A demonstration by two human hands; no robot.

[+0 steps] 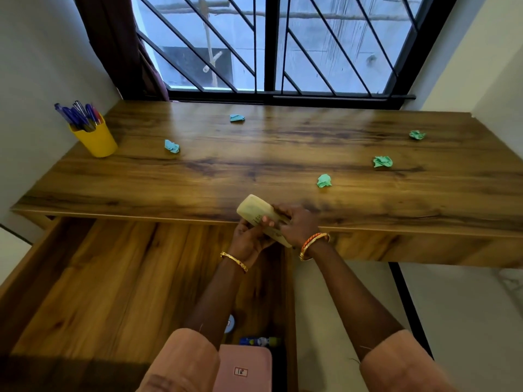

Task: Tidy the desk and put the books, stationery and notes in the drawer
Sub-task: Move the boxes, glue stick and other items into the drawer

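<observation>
Both hands hold a pale yellow flat object with printed marks (254, 211), perhaps a ruler or case, at the desk's front edge. My left hand (249, 239) grips it from below and my right hand (297, 225) from the right side. Under them the wooden drawer (93, 281) stands pulled out. Inside its near right corner lie a pink box (243, 366), a blue and yellow glue stick (259, 341) and a small round white item (230, 323). Several crumpled notes lie on the desk (254, 162): blue ones (172, 146) (237, 118) and green ones (324, 181) (382, 161) (417, 134).
A yellow cup of blue pens (92, 137) stands at the desk's far left corner by the wall. A barred window (271, 43) runs along the back. A white wall bounds the desk on the right. Pale floor (467, 306) shows at the lower right.
</observation>
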